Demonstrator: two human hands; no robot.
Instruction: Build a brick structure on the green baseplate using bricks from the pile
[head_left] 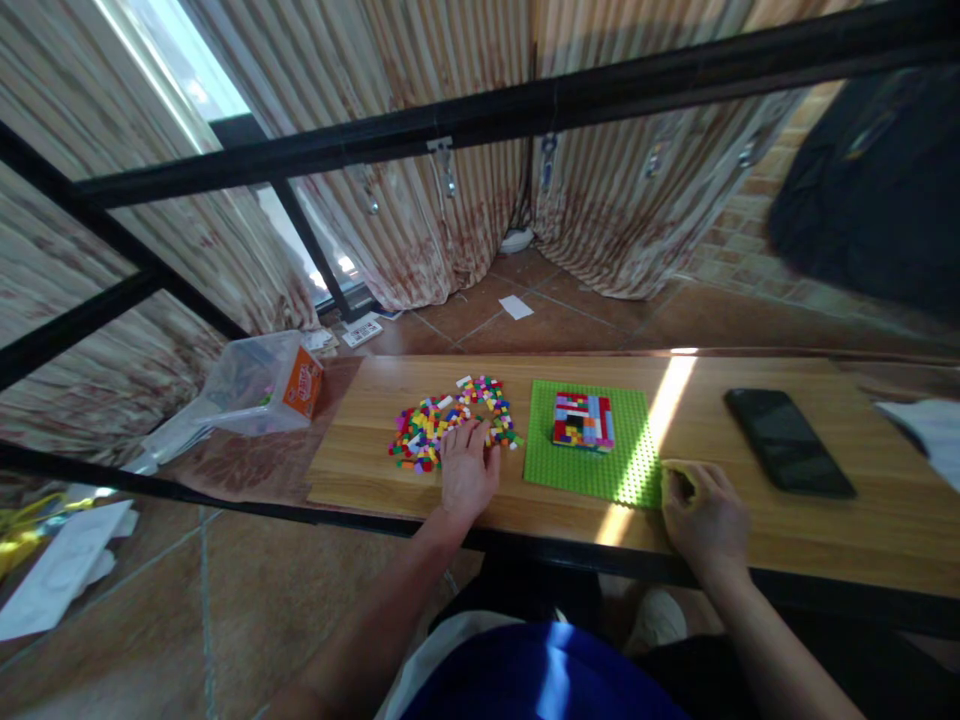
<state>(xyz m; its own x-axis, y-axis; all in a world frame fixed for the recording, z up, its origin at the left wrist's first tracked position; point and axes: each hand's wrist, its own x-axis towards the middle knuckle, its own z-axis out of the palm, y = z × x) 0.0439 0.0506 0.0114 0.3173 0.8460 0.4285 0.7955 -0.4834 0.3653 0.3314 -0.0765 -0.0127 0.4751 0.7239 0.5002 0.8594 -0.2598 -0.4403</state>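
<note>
My left hand [466, 475] reaches palm down into a loose pile of small coloured bricks [427, 425], its fingers stretched out over the near right side of the pile. Whether a brick is under the fingertips is hidden. A green studded baseplate [547, 465] lies to the right of the pile. On it stands a low, multicoloured block of joined bricks [600, 425] with a dark gap in its top. At the baseplate's near right corner, my right hand [705, 510] is curled into a loop, thumb and fingers together against the edge. What they hold, if anything, is too small to tell.
A black phone [787, 440] lies on the wooden table [765, 520], right of my right hand. A clear plastic box [255, 385] with an orange label stands off the table's left end. Dark metal bars [480, 115] cross beyond the table before striped curtains [420, 230].
</note>
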